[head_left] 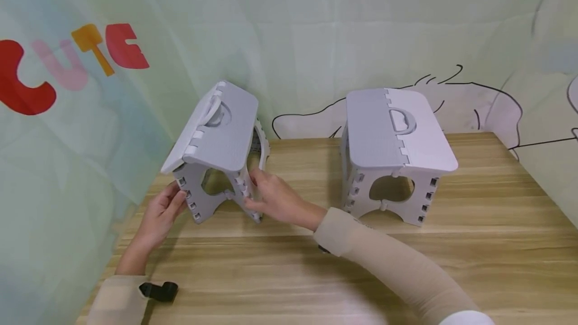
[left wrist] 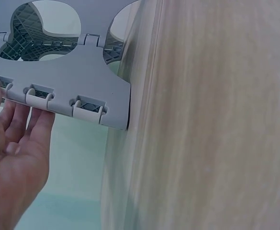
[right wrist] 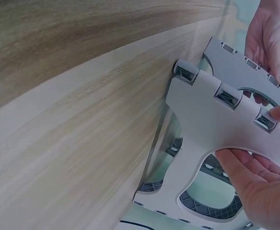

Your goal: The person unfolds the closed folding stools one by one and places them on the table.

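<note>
A grey and white folding stool (head_left: 230, 129) stands at the left of the table, its two seat halves bent into a ridge along the hinge and its handle loop raised. My left hand (head_left: 158, 214) pinches the hinged edge of its left leg, thumb in front and fingers behind, as the left wrist view shows. Across from it, my right hand (head_left: 282, 202) grips the right leg panel, with fingers through the cutout (right wrist: 209, 184) in the right wrist view. A second folding stool (head_left: 397, 129) stands to the right, its seat unfolded; neither hand touches it.
Both stools stand on a wood-grain table (head_left: 289, 270). A pale curtain (head_left: 307, 39) with printed letters and line drawings hangs close behind the table and along its left side. My right forearm (head_left: 384, 255) reaches across the table in front of the second stool.
</note>
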A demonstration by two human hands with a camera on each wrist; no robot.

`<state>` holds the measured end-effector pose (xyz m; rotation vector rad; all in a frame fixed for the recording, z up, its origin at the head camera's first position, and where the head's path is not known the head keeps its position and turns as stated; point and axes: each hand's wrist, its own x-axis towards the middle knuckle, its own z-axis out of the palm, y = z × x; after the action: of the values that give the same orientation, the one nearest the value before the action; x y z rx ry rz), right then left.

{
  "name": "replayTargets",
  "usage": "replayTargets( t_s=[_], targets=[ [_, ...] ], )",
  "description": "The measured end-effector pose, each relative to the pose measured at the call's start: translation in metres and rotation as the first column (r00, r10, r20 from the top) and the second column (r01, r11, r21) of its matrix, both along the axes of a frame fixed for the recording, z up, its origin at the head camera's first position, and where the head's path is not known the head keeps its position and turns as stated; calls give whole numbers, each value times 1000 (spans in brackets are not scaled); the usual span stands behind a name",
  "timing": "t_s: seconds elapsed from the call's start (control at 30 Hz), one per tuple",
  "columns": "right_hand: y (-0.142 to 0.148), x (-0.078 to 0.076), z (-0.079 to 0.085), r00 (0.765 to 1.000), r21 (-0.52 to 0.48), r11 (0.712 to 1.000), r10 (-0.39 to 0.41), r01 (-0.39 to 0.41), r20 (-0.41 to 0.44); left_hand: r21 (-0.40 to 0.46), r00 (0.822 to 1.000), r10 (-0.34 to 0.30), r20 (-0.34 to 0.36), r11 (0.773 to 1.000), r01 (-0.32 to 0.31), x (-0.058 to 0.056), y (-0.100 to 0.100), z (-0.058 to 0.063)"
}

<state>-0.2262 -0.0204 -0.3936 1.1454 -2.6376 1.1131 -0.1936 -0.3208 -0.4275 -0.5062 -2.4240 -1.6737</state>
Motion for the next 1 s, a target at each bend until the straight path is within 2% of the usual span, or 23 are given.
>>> replayTargets(
  t_s=[0.2, 0.5, 1.0],
  targets=[
    [3, 1, 1, 1000, 1, 1000, -2, 2, -12, -8, 1000, 8, -5, 1000, -8, 0, 0, 0],
    [5, 3, 1, 1000, 2, 1000, 9, -9, -11, 41, 1000, -21, -1, 999, 21, 0, -1, -2],
    [8, 3, -1, 1000, 6, 1000, 5, -5, -2, 99, 1000, -23, -9, 995, 24, 1, 1, -2]
  ],
)
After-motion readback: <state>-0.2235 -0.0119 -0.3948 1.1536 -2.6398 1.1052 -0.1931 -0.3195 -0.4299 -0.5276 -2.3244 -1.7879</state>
